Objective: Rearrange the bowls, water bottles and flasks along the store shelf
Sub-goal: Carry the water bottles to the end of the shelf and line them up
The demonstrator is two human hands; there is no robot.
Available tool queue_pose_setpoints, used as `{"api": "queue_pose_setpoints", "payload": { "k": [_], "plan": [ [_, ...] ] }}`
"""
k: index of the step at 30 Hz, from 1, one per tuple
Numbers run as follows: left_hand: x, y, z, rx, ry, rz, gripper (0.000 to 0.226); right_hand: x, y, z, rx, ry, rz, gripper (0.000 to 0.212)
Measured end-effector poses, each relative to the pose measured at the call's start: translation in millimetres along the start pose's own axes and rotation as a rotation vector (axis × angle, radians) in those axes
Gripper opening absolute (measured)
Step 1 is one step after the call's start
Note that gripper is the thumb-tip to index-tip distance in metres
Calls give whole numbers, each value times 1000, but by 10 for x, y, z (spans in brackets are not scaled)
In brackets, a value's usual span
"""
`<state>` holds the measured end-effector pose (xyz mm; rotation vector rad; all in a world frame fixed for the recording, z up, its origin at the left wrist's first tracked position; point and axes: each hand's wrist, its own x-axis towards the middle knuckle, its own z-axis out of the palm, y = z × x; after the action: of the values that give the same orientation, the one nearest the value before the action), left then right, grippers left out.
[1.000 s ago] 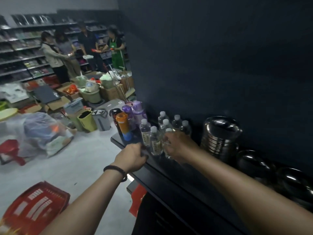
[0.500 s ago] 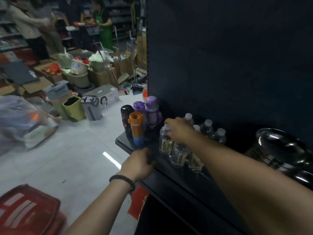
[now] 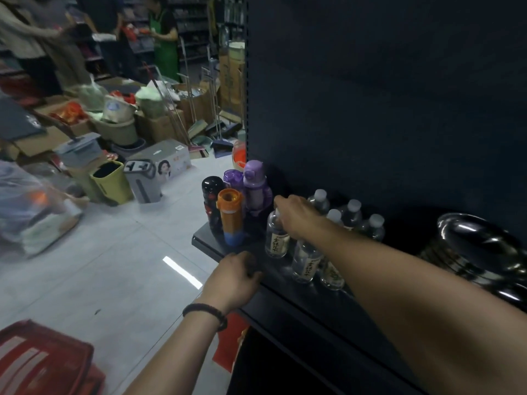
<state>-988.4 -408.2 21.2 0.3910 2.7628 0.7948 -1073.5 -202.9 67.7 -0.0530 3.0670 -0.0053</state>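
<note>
Water bottles [image 3: 352, 213] stand in a loose cluster on the dark shelf [image 3: 310, 315], between the flasks [image 3: 254, 189] at its left end and the stacked steel bowls [image 3: 467, 252] to the right.

The right hand [image 3: 296, 216] is closed over the neck and cap of the front bottle [image 3: 276, 239], the one nearest the flasks. Its base looks to be down on the shelf. The left hand [image 3: 232, 276] has its fingers curled over the shelf's front edge, bracing, with no goods in it.

Step in hand, as I read it: shifting the bottles one at a time. The next move wants a clean lift or slide that clears the orange flask [image 3: 230, 216] just beside it and does not knock the bottles behind.

Hard to read from here:
- the cap is hidden under the fingers
- the bowls run off the right edge into shadow
- the rear labels are illegible
- I cannot tell where this bottle is meant to go
</note>
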Motion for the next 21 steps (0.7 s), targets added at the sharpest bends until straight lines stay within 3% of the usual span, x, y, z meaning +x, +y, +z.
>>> {"api": "queue_pose_setpoints", "payload": {
  "k": [6,10,15,21],
  "plan": [
    [10,155,-307,-109,110,-7,34,-268,9,-609,243,49,-13,22],
    [-70,459,-476,-203,213,114,47,-703,87,-1126,380,92,-13,25],
    [-201,764,-407,-159,185,235,67,-1416,382,-1545,396,124,9,21],
    [-607,1409,-55,-216,128,431,54,-2471,819,-1689,323,122,84,29]
  ]
}}
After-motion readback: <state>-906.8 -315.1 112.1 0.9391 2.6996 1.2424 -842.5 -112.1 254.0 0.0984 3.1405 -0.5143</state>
